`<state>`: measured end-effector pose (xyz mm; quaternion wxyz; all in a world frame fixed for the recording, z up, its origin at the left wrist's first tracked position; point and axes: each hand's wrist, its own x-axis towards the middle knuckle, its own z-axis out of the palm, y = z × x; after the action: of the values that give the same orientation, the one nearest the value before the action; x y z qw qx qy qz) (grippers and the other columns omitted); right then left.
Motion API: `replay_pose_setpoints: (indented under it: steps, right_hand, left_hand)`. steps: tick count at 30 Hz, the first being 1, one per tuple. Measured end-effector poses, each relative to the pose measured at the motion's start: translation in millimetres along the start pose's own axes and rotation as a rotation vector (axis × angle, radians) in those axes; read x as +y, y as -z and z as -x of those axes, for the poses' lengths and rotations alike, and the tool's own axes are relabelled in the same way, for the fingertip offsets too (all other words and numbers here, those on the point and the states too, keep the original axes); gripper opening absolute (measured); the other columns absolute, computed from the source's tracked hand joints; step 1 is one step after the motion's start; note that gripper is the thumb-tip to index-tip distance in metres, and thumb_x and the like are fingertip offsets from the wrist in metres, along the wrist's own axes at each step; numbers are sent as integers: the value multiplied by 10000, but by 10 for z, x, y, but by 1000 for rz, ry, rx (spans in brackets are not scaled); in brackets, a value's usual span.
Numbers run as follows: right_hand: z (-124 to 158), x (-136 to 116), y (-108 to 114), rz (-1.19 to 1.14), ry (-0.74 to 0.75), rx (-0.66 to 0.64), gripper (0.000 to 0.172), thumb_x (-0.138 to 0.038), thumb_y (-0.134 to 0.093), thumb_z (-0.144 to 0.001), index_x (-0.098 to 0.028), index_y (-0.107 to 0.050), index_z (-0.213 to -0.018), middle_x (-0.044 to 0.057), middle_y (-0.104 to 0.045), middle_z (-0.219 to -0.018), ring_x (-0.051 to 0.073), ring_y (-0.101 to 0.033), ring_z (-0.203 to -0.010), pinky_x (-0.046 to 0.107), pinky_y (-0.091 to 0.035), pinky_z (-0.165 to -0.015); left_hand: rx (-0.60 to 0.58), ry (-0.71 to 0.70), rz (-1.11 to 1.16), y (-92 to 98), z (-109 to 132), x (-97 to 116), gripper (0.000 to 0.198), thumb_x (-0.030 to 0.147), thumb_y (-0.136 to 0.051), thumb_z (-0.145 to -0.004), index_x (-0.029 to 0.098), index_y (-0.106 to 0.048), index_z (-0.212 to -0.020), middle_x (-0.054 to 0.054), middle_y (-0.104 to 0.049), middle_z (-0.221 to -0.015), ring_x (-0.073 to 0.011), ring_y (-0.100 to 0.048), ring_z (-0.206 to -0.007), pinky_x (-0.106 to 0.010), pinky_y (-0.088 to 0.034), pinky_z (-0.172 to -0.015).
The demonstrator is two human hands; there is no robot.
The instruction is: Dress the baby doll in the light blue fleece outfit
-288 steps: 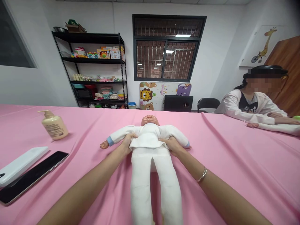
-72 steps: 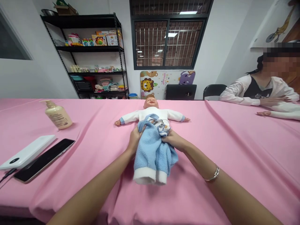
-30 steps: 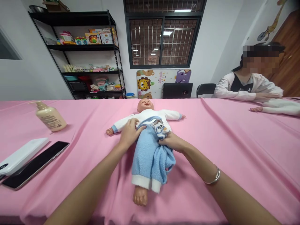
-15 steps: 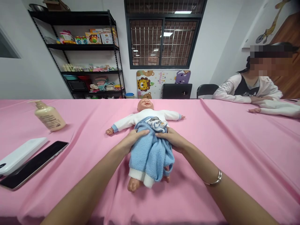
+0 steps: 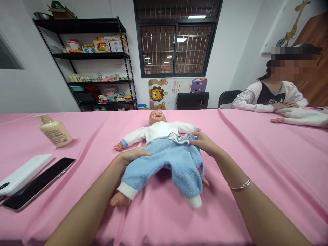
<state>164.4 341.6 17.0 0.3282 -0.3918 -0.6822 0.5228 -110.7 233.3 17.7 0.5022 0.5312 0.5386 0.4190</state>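
1. Spread apart since half a second ago in the head view: the legs of the blue trousers (image 5: 159, 159). The left grip (image 5: 134, 154) has moved outward along one thigh, and the right grip (image 5: 205, 141) has gone from the front of the fabric to the waistband at the hip.
2. The doll (image 5: 157, 118) lies face up mid-surface (image 5: 256, 153), head at the far edge and feet toward the near edge; the trousers cover its lower body up to the waist.
3. The left grip is clasped over the trouser leg, thumb on top, its other fingers mostly hidden; the right grip pinches the waistband.
4. Likeliest trouble: one foot (image 5: 120, 200) pokes from its white cuff, but the other foot (image 5: 205, 182) shows beside its trouser leg, whose cuff looks unfilled. That leg seems to be outside the fabric, so pulling at the waist could twist the trousers or strain the seam.
5. A blue loop (image 5: 202, 169) near that foot could snag on it if tugged.
6. As containers, a pump bottle (image 5: 55, 131) leans in view toward the far left corner, contents not visible. Beyond the far edge, a blue-rimmed bin (image 5: 141, 106) hides its inside; a cardboard box (image 5: 61, 13) on the black rack (image 5: 84, 25) has something green above it.
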Motion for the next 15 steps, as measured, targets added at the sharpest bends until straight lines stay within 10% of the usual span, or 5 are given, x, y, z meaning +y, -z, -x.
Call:
replay_pose_setpoints:
  steps: [3, 8, 11, 15]
  right_hand:
    - [62, -72, -90, -222, -9, -127, 431, -419, -699, -685, -143, -632, -1009, 102, -612, -1084, 233, -570, -1018, 337, -462, -892]
    - [379, -452, -365, -399, 133, -572, 547, -435, -674, -719, -192, -549, -1194, 83, -554, -1200, 219, -513, -1124, 329, -421, -948]
    - [453, -551, -416, -267, 201, -777, 578, -463, -651, -730, -196, -528, -1227, 83, -567, -1177, 232, -494, -1149, 366, -387, -985]
    - [282, -328, -359, 148, 186, -117, 434, -450, -610, -747, -100, -628, -1004, 122, -636, -877, 257, -597, -868, 411, -466, -812]
  left_hand:
    - [-205, 1, -183, 27, -6, 79, 291, 370, -624, -693, 109, -661, -816, -41, -638, -753, -231, -630, -847, -299, -488, -731]
    - [329, -354, -925, -36, 113, 296, 618, 510, -670, -630, 129, -567, -1106, -133, -588, -1085, -311, -549, -1004, -386, -438, -862]
    - [253, -772, -1052, -189, 232, 417, 775, 381, -663, -679, 137, -329, -1334, -135, -464, -1270, -276, -409, -1186, -393, -315, -1003]
    - [137, -969, -1167, -359, 288, 456, 306, 91, -482, -736, 192, -579, -1008, -41, -598, -921, -194, -500, -992, -330, -357, -914]
